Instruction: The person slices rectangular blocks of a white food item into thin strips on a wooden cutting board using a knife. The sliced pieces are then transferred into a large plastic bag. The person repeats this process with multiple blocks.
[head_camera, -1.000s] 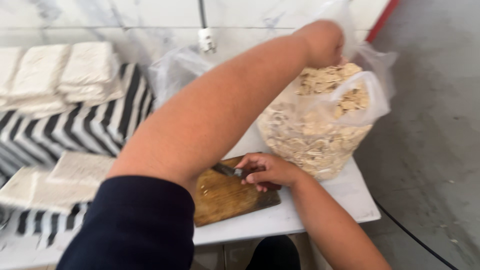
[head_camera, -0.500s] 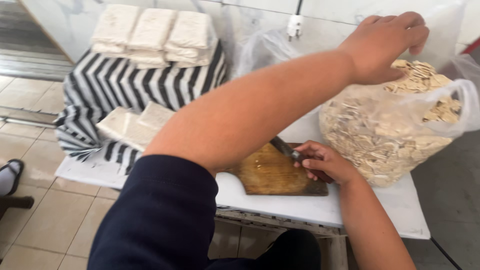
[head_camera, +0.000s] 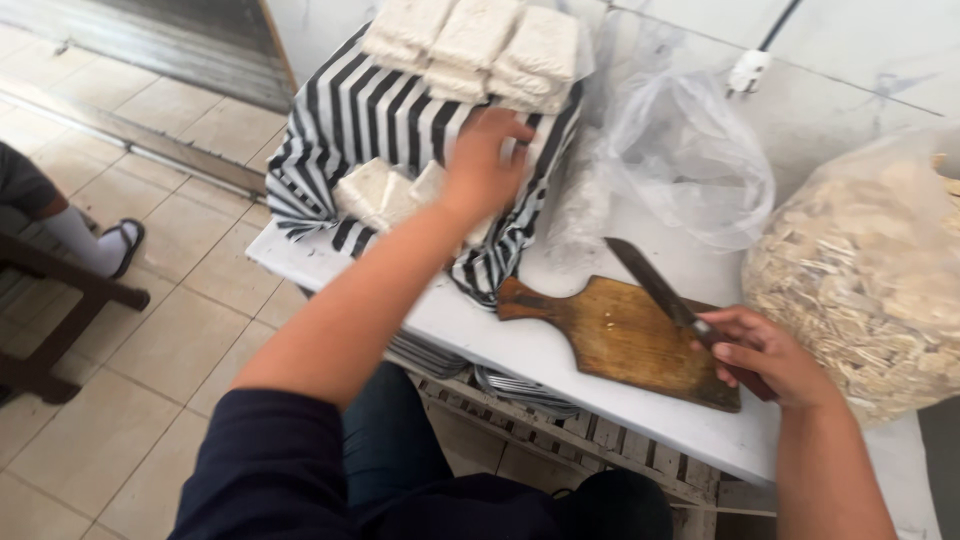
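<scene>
- While the right hand (head_camera: 765, 355) stays low over the white table (head_camera: 560, 345), the left hand (head_camera: 487, 165) reaches far forward and to the left, onto the striped cloth (head_camera: 350, 115).
- That cloth lies under the left hand and carries pale flat blocks (head_camera: 395, 195); the nearest ones sit just left of the fingers, touching the hand or nearly so. The fingers are curled down over them, but I cannot tell whether they already grip one.
- A second stack of the same blocks (head_camera: 475, 40) lies beyond the left hand, at the far edge of the cloth.
- Just right of the right hand stands a big clear bag (head_camera: 870, 270), full of pale cut chips.
- An empty-looking clear bag (head_camera: 685, 160) slumps between the two hands, farther back.
- The wooden board (head_camera: 625, 340) lies bare just left of the right hand, its handle pointing towards the cloth.
- The right hand is closed round the handle of a knife (head_camera: 650, 280); the blade runs up and left across the board, tip towards the left hand.
- The blocks lie well apart from the knife hand, so the left is far nearer.
</scene>
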